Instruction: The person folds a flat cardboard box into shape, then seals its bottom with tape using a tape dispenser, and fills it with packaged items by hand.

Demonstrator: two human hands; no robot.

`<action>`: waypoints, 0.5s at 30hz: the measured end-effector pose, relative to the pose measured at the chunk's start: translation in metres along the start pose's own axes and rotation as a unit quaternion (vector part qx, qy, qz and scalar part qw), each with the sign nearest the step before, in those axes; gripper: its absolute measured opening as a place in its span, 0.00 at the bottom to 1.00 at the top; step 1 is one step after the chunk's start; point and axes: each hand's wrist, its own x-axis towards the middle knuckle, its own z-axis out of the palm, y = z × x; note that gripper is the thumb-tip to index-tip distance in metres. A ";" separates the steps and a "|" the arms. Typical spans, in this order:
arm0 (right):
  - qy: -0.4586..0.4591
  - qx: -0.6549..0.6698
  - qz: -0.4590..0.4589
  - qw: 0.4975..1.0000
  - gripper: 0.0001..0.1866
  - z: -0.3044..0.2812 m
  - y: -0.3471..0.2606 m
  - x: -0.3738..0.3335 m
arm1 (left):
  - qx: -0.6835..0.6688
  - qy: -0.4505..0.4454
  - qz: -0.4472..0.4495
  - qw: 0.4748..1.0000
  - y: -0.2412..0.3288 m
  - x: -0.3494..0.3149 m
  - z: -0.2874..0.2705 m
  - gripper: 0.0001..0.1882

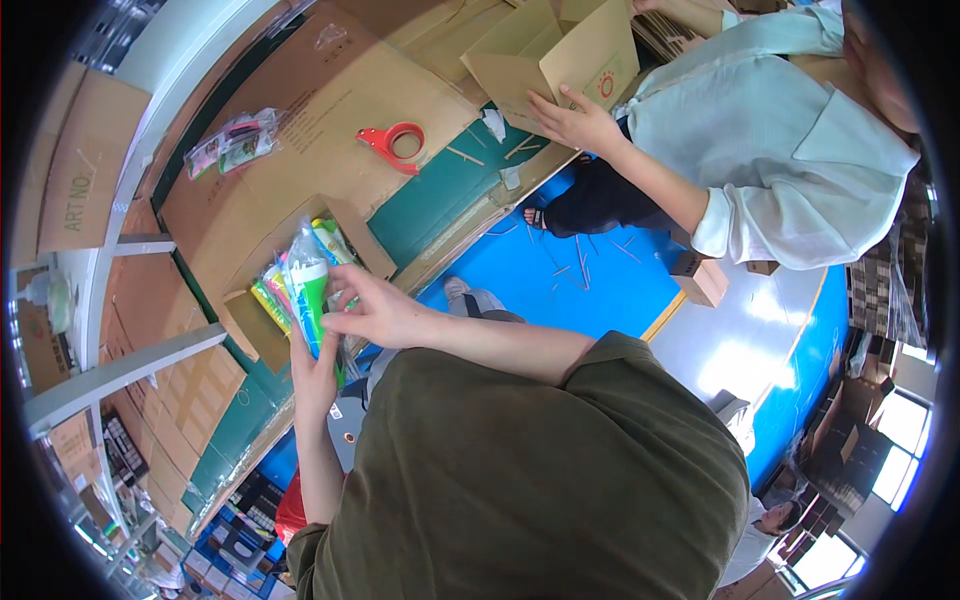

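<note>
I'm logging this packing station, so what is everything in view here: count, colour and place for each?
Plastic-wrapped packets: a bunch, green, yellow and pink, in both hands over a small carton.
Small carton: one, brown, open, on the table below the hands.
Tape dispenser: one, red, on flat cardboard.
Packets in clear bag: a few, far side of the table.
Cardboard box: one, brown, under a co-worker's hand.
Table: one, green top.
Floor: blue.
Left hand: under the packets.
Right hand: fingers on the packets.
</note>
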 end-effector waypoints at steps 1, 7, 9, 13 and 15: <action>0.025 -0.056 0.007 0.998 0.29 -0.007 0.006 -0.006 | -0.037 -0.023 -0.057 0.997 0.002 0.000 -0.001 0.24; 0.156 -0.116 0.050 0.980 0.18 -0.072 0.045 -0.047 | -0.030 -0.108 -0.257 0.960 -0.022 0.017 -0.020 0.31; 0.165 -0.119 0.097 0.974 0.23 -0.095 0.063 -0.054 | -0.041 -0.103 -0.248 0.962 -0.024 0.033 -0.015 0.33; 0.062 -0.212 0.129 0.967 0.29 -0.096 0.072 -0.049 | -0.037 -0.060 -0.253 0.965 -0.004 0.059 0.014 0.32; 0.041 -0.206 0.116 0.971 0.28 -0.090 0.077 -0.044 | -0.050 -0.057 -0.257 0.963 -0.007 0.078 0.024 0.33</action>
